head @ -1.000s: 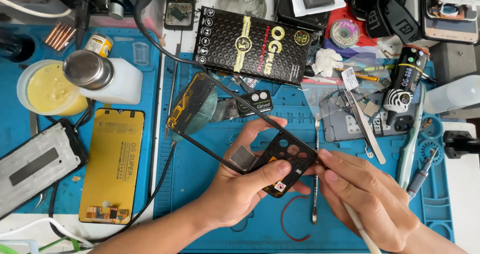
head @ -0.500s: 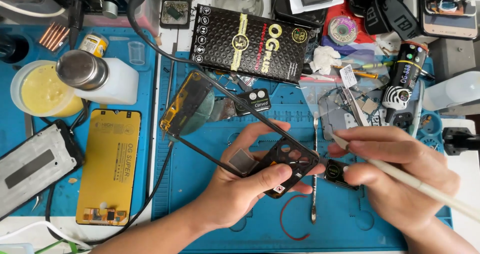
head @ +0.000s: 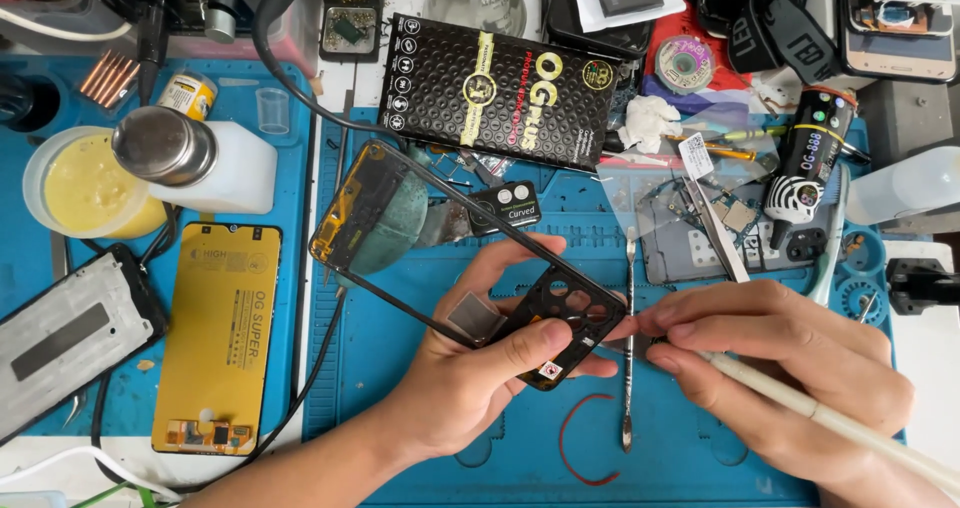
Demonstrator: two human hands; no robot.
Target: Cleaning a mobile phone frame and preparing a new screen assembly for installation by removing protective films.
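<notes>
Two bare, sleeveless, ungloved forearms

Work mat (head: 420, 448) bright blue with a moulded grid. Phone frame (head: 450, 258) black, amber-yellow and green patches at its far end, a small white-and-red sticker near the thumb. Box (head: 500, 93) black with a honeycomb dot pattern and gold lettering. Screen panel (head: 220, 333) mustard yellow, orange strip along its bottom edge. Dish (head: 85, 183) white, pale yellow inside. Bottle (head: 215, 168) white, its cap dull silver. Metal plate (head: 65, 338) grey in a black border. Glue tube (head: 805, 168) black with white zebra stripes. Stick (head: 840, 423) in the right hand cream-white. Wire loop (head: 580, 448) on the mat red.
</notes>
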